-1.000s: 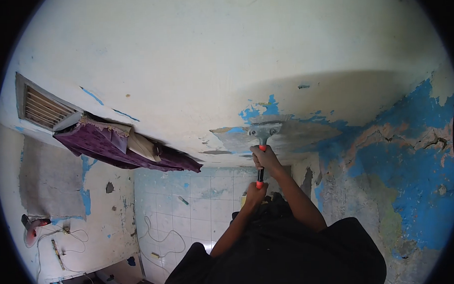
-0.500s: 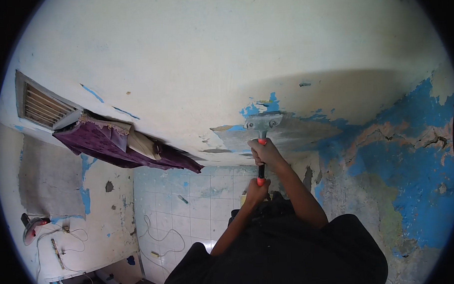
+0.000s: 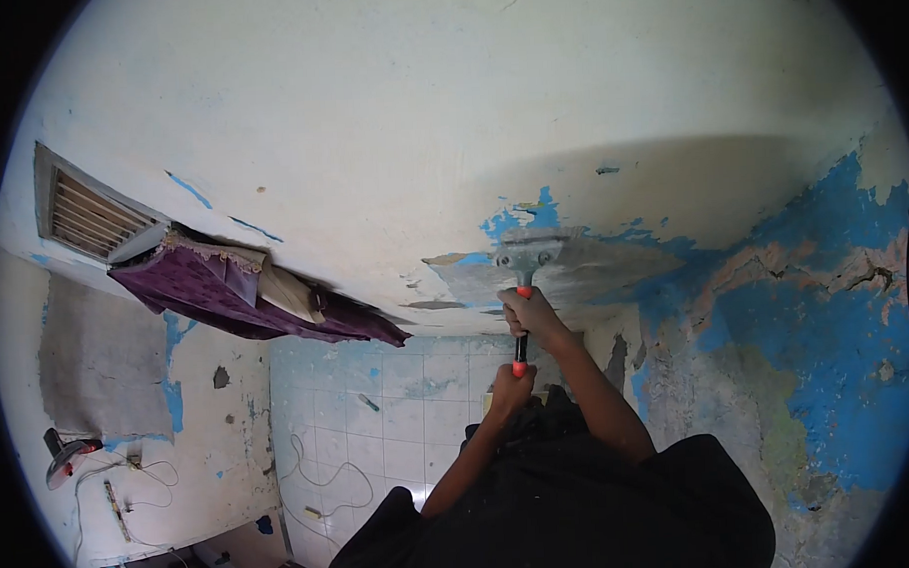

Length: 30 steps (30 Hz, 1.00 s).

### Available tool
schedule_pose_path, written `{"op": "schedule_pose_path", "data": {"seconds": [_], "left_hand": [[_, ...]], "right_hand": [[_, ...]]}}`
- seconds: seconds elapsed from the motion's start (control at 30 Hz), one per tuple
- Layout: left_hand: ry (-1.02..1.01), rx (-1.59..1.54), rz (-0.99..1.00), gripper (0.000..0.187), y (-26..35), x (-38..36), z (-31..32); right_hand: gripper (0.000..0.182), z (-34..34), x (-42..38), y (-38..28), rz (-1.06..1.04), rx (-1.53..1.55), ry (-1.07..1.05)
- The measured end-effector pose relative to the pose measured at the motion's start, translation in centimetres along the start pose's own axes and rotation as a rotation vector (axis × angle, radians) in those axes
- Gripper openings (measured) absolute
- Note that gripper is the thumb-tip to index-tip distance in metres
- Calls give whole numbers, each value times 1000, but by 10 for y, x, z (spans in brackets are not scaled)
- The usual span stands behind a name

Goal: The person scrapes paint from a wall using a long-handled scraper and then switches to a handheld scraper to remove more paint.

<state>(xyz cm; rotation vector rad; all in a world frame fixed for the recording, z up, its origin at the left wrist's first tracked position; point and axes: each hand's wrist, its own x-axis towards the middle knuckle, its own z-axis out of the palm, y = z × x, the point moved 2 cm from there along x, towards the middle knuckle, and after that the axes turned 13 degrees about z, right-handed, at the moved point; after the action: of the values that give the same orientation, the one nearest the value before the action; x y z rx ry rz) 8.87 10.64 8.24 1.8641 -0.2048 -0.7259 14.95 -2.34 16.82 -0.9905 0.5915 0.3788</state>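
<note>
A wide-bladed scraper (image 3: pixel 527 254) rests with its head at the wall, just under a patch of exposed blue paint (image 3: pixel 543 213). Its black and orange handle points down toward my body. My right hand (image 3: pixel 536 316) is wrapped round the upper handle, close below the blade. At the lower end of the same handle, my left hand (image 3: pixel 513 385) is closed. Grey bare plaster (image 3: pixel 614 265) shows around the blade, with ragged paint edges beside it. I cannot make out whether the blade's edge presses on the wall.
A purple curtain (image 3: pixel 214 282) hangs below a slatted vent (image 3: pixel 92 212) on the left. Blue peeling paint and a crack (image 3: pixel 865 275) mark the right wall. White tiles (image 3: pixel 399 406) carry a loose cable (image 3: pixel 331 476). A red and black power tool (image 3: pixel 68 458) lies far left.
The scraper's head has shifted slightly down the wall toward me, and my right hand has moved down with it. Both hands keep their hold on the handle.
</note>
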Motion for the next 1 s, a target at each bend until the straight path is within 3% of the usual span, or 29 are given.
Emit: {"op": "schedule_pose_path", "data": {"seconds": [0.07, 0.23, 0.37, 0.5, 0.73, 0.9, 1.0], "left_hand": [[25, 74, 76, 35, -14, 9, 1], [-3, 1, -8, 32, 29, -1, -5], [12, -26, 18, 31, -14, 3, 1], [70, -28, 222, 33, 49, 14, -13], [34, -17, 36, 31, -2, 5, -5], [103, 0, 188, 32, 46, 14, -11], [100, 44, 116, 34, 7, 16, -4]], "right_hand": [[38, -3, 3, -3, 46, 40, -21], [36, 7, -11, -25, -33, 0, -62], [37, -9, 11, 7, 60, 39, 9], [35, 25, -29, -60, -173, -84, -72], [35, 6, 3, -3, -11, -7, -7], [34, 27, -33, -65, -177, -103, -36], [35, 7, -1, -22, -61, -58, -18]]}}
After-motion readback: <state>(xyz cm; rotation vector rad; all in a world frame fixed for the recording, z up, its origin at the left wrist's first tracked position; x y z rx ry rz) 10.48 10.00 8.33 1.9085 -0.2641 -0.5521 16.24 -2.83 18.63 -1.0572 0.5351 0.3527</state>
